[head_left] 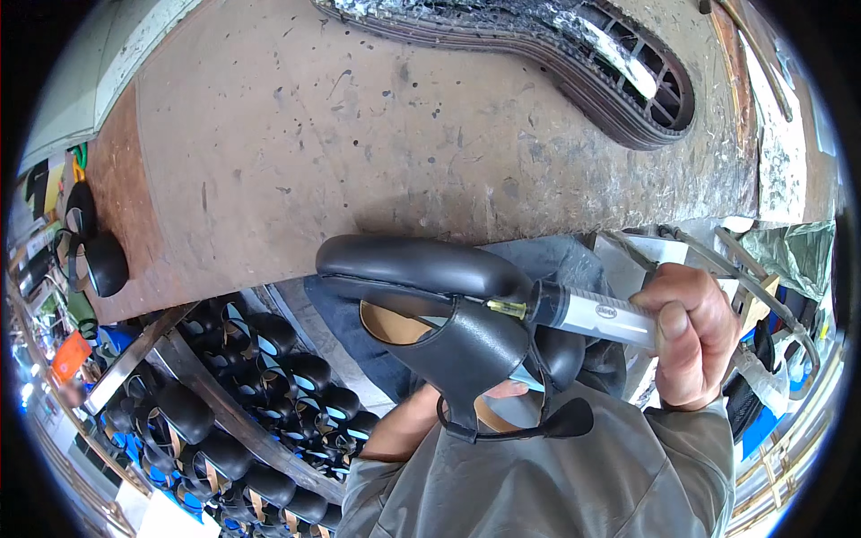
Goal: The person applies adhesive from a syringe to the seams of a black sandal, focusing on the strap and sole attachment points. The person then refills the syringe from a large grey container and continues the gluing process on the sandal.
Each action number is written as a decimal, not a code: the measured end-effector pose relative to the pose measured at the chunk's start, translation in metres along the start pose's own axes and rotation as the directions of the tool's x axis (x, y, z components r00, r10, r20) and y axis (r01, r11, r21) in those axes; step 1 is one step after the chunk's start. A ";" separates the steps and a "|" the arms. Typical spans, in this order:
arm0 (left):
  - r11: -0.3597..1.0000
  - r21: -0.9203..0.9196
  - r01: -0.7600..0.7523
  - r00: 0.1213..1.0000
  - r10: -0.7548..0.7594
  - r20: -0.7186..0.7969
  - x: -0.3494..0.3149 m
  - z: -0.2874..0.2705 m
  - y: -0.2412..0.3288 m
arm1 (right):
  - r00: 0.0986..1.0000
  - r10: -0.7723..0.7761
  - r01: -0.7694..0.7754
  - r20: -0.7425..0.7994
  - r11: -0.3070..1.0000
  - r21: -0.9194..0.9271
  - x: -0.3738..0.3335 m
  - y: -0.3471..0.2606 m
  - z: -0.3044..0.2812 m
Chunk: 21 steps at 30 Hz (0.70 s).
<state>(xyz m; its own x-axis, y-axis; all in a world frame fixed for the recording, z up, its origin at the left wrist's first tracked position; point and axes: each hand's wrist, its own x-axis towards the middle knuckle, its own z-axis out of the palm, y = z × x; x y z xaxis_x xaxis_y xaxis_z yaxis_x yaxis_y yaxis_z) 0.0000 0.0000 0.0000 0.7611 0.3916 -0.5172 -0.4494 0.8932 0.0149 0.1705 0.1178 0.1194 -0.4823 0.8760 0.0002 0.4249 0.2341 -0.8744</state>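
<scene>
A black sandal (pixel 489 341) was at the centre of the work, tilted on its side against the person's grey garment (pixel 538 480), with its thick rounded sole towards the table (pixel 296 170) and its tan lining showing through the opening. Its buckle strap (pixel 516 432) hung towards the person.

The right hand (pixel 689 332), to the right of the sandal, had its fingers closed around a syringe-like applicator (pixel 601 316) with a pale barrel and a dark front end. The applicator lay almost level, and its yellowish nozzle (pixel 507 308) pointed left, at the line where the sandal's sole met the upper; whether it touched there could not be told.

The left hand (pixel 508 389) was mostly hidden behind the sandal, its forearm (pixel 408 429) coming up on the sandal's left; only a little of its skin showed through the straps, so how its fingers were set could not be told.

Beyond the sandal, on the table's far part, lay a brown ribbed sole-shaped piece (pixel 619 112) smeared with whitish stuff. Well to the sandal's left, more dark footwear (pixel 108 262) stood at the table's end, and a rack of black shoes (pixel 224 453) filled the space to the sandal's lower left.
</scene>
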 end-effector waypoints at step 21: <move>0.938 0.185 -0.295 0.950 0.266 0.164 0.003 -0.039 -0.043 | 0.967 -0.183 0.110 -0.176 0.927 -0.359 -0.018 -0.019 -0.001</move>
<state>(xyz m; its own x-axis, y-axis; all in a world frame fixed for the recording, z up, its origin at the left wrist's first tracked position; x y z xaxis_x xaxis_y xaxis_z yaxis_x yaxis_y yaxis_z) 0.0029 -0.0461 -0.0356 0.6802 0.6459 -0.3465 -0.5591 0.7629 0.3246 0.1716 0.0984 0.1361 -0.4095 0.8785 0.2461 0.6155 0.4651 -0.6363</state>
